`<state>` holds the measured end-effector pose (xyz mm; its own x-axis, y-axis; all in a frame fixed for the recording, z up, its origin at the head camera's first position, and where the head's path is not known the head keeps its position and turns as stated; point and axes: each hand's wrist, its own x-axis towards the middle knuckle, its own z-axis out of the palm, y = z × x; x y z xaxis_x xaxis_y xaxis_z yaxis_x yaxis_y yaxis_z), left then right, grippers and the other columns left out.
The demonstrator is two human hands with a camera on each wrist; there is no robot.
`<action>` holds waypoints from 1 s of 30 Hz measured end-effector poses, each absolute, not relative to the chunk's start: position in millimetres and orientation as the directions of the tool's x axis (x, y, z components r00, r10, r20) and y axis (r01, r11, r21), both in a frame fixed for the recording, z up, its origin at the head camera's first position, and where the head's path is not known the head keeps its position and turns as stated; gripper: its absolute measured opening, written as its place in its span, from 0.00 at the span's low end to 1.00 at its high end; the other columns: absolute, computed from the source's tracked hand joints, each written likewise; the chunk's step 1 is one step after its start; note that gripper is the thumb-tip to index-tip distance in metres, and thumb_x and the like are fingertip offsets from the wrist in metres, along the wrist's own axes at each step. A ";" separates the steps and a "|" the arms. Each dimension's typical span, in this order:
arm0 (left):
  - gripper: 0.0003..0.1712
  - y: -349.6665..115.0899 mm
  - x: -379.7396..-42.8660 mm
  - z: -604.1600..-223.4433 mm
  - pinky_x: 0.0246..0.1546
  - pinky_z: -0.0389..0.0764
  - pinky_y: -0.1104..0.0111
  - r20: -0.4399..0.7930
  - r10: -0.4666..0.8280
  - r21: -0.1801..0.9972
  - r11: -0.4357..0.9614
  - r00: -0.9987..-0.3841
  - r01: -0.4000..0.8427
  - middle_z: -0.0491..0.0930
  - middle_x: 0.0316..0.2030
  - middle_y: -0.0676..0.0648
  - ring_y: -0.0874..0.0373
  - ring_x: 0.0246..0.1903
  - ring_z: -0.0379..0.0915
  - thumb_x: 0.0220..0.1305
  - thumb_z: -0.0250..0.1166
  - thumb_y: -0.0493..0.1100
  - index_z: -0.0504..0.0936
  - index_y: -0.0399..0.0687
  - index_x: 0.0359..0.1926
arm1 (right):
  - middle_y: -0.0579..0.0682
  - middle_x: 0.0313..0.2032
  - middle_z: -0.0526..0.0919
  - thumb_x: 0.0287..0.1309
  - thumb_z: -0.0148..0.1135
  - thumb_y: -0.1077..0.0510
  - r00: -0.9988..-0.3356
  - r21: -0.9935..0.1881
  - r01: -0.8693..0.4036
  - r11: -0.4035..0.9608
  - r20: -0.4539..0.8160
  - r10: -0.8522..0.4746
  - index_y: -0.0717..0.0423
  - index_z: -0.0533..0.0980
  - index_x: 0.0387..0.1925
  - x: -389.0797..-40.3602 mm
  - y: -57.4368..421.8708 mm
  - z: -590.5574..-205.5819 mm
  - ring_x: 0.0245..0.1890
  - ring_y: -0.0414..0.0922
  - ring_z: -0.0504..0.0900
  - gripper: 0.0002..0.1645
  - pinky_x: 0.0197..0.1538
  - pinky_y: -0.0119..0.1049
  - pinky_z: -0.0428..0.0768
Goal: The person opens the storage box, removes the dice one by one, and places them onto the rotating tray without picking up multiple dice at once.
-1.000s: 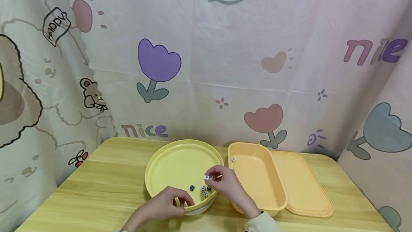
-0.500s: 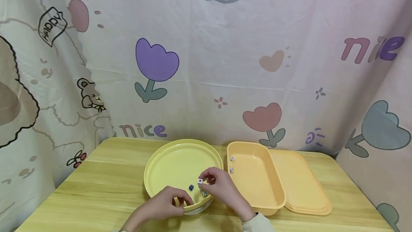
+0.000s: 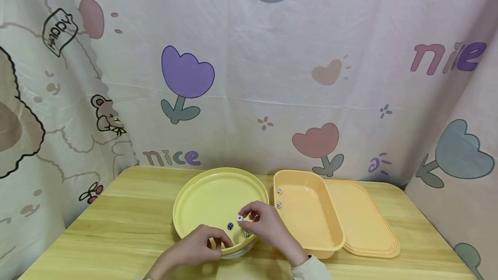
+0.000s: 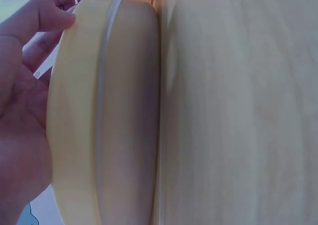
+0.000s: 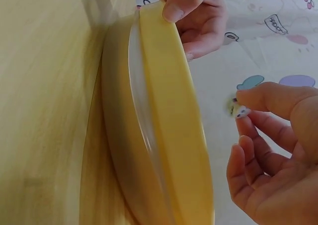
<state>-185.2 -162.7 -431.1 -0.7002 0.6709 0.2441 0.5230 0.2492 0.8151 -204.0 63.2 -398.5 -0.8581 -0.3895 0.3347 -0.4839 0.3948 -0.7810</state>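
Note:
My right hand [image 3: 268,224] pinches a white die [image 3: 240,218] between thumb and fingertips, over the near right part of a round yellow tub [image 3: 218,193]. The same white die [image 5: 240,111] shows at the fingertips in the right wrist view. On the tub's shallow top lie a dark blue die [image 3: 230,226] and a white die [image 3: 247,234], the latter partly under the right hand. My left hand [image 3: 202,244] grips the tub's near rim, thumb outside and fingers over the edge. In the left wrist view, its thumb presses the yellow rim [image 4: 74,111].
Right of the tub stands an orange rectangular box [image 3: 311,215] with two white dice [image 3: 279,198] along its left side. A flat orange lid [image 3: 369,219] lies beside it on the wooden table [image 3: 116,224]. A printed curtain [image 3: 241,55] hangs behind.
My right hand has moved a little left and nearer with the white die, uncovering the second die in the orange box. The left hand keeps its grip on the rim.

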 end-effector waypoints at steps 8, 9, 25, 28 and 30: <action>0.17 -162.4 -184.6 -429.8 0.25 0.75 0.74 0.233 0.668 0.815 0.263 -0.707 0.517 0.78 0.28 0.61 0.72 0.28 0.70 0.48 0.62 0.27 0.85 0.49 0.37 | 0.45 0.30 0.82 0.51 0.69 0.64 -0.851 -0.767 -0.504 0.398 0.362 -0.379 0.61 0.82 0.37 -206.0 63.8 -397.9 0.29 0.36 0.75 0.09 0.33 0.30 0.76; 0.17 -162.3 -184.7 -429.5 0.25 0.75 0.74 0.231 0.668 0.815 0.265 -0.708 0.516 0.78 0.28 0.61 0.72 0.28 0.70 0.48 0.62 0.27 0.85 0.49 0.37 | 0.45 0.30 0.82 0.52 0.68 0.64 -0.851 -0.768 -0.503 0.397 0.361 -0.381 0.61 0.82 0.37 -206.2 63.9 -398.0 0.28 0.36 0.75 0.09 0.33 0.30 0.76; 0.16 -163.2 -187.3 -432.1 0.25 0.75 0.74 0.250 0.683 0.802 0.251 -0.686 0.542 0.79 0.28 0.60 0.73 0.28 0.70 0.49 0.62 0.28 0.85 0.49 0.38 | 0.42 0.30 0.82 0.59 0.64 0.58 -0.872 -0.814 -0.445 0.372 0.299 -0.388 0.60 0.83 0.38 -203.4 63.3 -392.5 0.29 0.36 0.76 0.10 0.30 0.30 0.76; 0.16 -163.7 -187.6 -432.7 0.25 0.75 0.74 0.253 0.685 0.803 0.246 -0.683 0.544 0.79 0.29 0.59 0.72 0.28 0.70 0.50 0.62 0.28 0.85 0.49 0.38 | 0.42 0.31 0.83 0.59 0.64 0.58 -0.877 -0.814 -0.434 0.387 0.282 -0.390 0.60 0.83 0.39 -203.7 66.8 -388.4 0.30 0.37 0.76 0.10 0.31 0.30 0.75; 0.16 -164.0 -188.3 -432.5 0.25 0.75 0.74 0.257 0.685 0.801 0.243 -0.682 0.546 0.80 0.30 0.59 0.72 0.29 0.70 0.50 0.62 0.28 0.85 0.49 0.38 | 0.43 0.32 0.83 0.59 0.64 0.58 -0.879 -0.795 -0.438 0.419 0.282 -0.384 0.60 0.83 0.39 -208.2 71.9 -384.0 0.31 0.38 0.77 0.10 0.32 0.31 0.76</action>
